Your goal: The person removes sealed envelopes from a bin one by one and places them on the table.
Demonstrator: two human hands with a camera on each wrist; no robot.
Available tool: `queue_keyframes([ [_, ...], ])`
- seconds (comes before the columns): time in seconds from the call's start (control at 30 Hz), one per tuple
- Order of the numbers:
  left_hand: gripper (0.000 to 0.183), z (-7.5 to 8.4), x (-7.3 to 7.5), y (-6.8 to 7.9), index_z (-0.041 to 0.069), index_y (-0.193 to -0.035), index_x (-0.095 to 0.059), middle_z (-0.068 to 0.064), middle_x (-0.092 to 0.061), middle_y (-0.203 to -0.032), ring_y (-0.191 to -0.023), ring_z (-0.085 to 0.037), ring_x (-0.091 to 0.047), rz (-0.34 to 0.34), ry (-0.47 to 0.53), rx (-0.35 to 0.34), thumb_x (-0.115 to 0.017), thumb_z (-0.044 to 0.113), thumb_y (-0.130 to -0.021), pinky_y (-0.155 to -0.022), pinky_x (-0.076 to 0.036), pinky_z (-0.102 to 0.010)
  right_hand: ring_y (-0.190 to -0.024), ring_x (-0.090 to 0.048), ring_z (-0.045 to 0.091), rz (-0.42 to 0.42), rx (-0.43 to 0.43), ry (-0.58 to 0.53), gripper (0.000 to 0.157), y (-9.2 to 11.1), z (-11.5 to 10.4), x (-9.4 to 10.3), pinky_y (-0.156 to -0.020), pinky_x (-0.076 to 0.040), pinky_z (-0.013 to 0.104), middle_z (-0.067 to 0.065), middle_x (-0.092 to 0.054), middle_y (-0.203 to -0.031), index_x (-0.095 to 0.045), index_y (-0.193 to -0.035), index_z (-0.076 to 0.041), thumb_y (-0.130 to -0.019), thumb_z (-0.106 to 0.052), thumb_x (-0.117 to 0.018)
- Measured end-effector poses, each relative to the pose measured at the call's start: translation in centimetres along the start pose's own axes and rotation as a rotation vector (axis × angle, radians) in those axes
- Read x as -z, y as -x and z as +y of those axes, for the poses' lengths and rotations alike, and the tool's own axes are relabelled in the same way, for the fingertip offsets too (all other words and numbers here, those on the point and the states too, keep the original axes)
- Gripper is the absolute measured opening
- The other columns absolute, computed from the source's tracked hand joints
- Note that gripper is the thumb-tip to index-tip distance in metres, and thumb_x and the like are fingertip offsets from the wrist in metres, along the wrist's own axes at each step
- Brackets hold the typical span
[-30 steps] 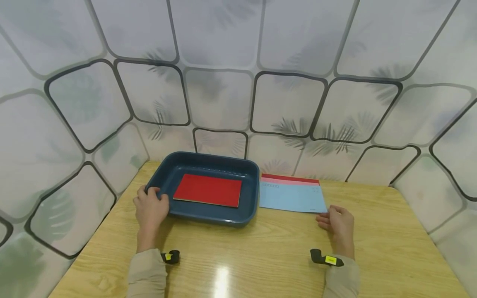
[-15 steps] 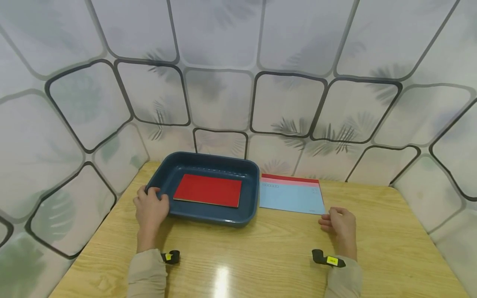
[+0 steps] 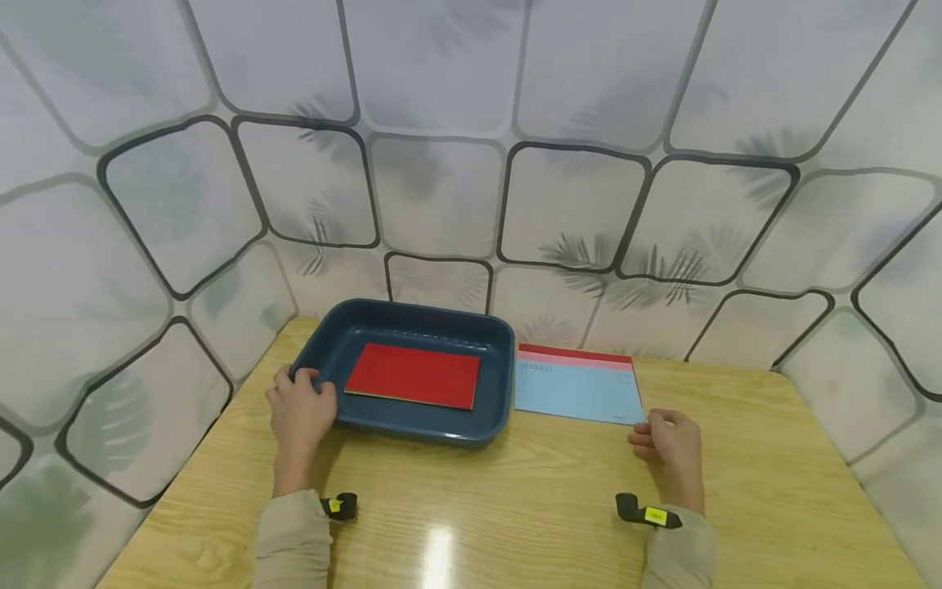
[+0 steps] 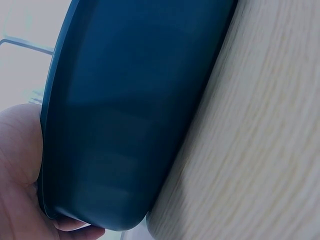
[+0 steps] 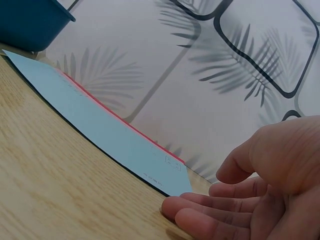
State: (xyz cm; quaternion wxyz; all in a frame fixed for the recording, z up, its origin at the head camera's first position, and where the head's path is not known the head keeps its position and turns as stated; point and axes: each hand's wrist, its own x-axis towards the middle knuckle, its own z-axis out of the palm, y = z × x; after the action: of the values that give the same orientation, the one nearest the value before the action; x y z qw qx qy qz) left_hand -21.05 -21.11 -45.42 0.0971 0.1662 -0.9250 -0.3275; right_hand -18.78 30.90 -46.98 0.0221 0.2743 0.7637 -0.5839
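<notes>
My left hand grips the front left corner of a dark blue tray, fingers over its rim; the left wrist view shows the tray's outer wall beside the hand. Flat inside the tray lies a red paper rectangle with a thin pale edge beneath. Right of the tray, a light blue envelope with printed boxes covers most of a pink and a red one. My right hand is at its near right corner, fingers loosely curled, fingertips right by the corner and thumb apart from them.
The wooden table meets a patterned cloth wall behind the tray and envelopes. More of this cloth closes off both sides. A dark strap device sits on the right wrist, another on the left.
My right hand has drawn slightly right and back from the light blue envelope's corner, and that corner has settled a little leftward. The left hand stays on the tray.
</notes>
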Motion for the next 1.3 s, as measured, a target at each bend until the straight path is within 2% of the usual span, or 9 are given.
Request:
queue_keyframes([
  [0.5, 0.042, 0.4, 0.2, 0.2, -0.004, -0.127, -0.051, -0.030, -0.017, -0.155, -0.132, -0.052, -0.024, 0.003, 0.001, -0.013, -0.042, 0.022, -0.096, -0.087, -0.039, -0.068, -0.074, -0.070, 0.015, -0.005, 0.009, 0.010, 0.051, 0.6, -0.3, -0.1, -0.066, -0.057, 0.028, 0.016, -0.067, -0.101, -0.036, -0.145, 0.008, -0.105, -0.024, -0.038],
  [0.63, 0.042, 0.3, 0.2, 0.1, -0.003, -0.128, -0.051, -0.029, -0.017, -0.155, -0.132, -0.052, -0.024, 0.003, -0.001, -0.010, -0.042, 0.023, -0.096, -0.086, -0.039, -0.068, -0.074, -0.070, 0.015, -0.008, 0.061, 0.041, 0.050, 0.9, -1.2, -0.9, -0.067, -0.058, 0.028, 0.021, -0.067, -0.107, -0.039, -0.144, 0.008, -0.104, -0.022, -0.038],
  [0.8, 0.042, 0.0, 0.3, 0.0, -0.003, -0.128, -0.051, -0.029, -0.017, -0.156, -0.132, -0.052, -0.024, 0.002, -0.002, -0.004, -0.041, 0.023, -0.096, -0.085, -0.039, -0.068, -0.075, -0.071, 0.015, -0.028, 0.202, 0.098, 0.046, 2.0, -3.8, -3.0, -0.067, -0.058, 0.030, 0.027, -0.067, -0.112, -0.045, -0.140, 0.008, -0.102, -0.018, -0.041],
  [0.9, 0.042, 0.0, 0.2, 0.0, -0.003, -0.128, -0.051, -0.029, -0.017, -0.155, -0.133, -0.052, -0.024, -0.001, 0.001, -0.004, -0.041, 0.023, -0.096, -0.085, -0.039, -0.068, -0.081, -0.071, 0.020, -0.063, 0.293, 0.153, 0.042, 3.1, -5.5, -4.7, -0.068, -0.058, 0.030, 0.027, -0.067, -0.114, -0.049, -0.137, 0.005, -0.102, -0.017, -0.044],
  [1.0, 0.043, 0.1, 0.2, 0.0, -0.003, -0.129, -0.051, -0.029, -0.017, -0.155, -0.133, -0.052, -0.023, -0.003, 0.007, -0.001, -0.041, 0.023, -0.096, -0.086, -0.039, -0.068, -0.086, -0.069, 0.024, -0.106, 0.428, 0.250, 0.037, 4.1, -6.6, -6.7, -0.068, -0.056, 0.030, 0.025, -0.068, -0.110, -0.052, -0.133, 0.003, -0.101, -0.016, -0.047],
  [1.17, 0.043, 0.1, 0.2, 0.0, -0.003, -0.129, -0.051, -0.029, -0.016, -0.156, -0.134, -0.052, -0.023, 0.000, 0.013, -0.001, -0.041, 0.023, -0.096, -0.087, -0.039, -0.068, -0.080, -0.063, 0.023, -0.156, 0.667, 0.430, 0.031, 6.0, -8.1, -10.8, -0.067, -0.050, 0.034, 0.014, -0.070, -0.098, -0.059, -0.125, -0.001, -0.096, -0.012, -0.054],
  [1.3, 0.042, 0.0, 0.2, 0.0, -0.003, -0.129, -0.051, -0.030, -0.016, -0.156, -0.133, -0.052, -0.023, -0.003, 0.010, -0.005, -0.042, 0.023, -0.096, -0.087, -0.039, -0.068, -0.093, -0.065, 0.026, -0.218, 0.822, 0.554, 0.033, 7.9, -9.4, -13.7, -0.080, -0.053, 0.042, 0.013, -0.070, -0.106, -0.061, -0.125, -0.001, -0.093, -0.009, -0.059],
])
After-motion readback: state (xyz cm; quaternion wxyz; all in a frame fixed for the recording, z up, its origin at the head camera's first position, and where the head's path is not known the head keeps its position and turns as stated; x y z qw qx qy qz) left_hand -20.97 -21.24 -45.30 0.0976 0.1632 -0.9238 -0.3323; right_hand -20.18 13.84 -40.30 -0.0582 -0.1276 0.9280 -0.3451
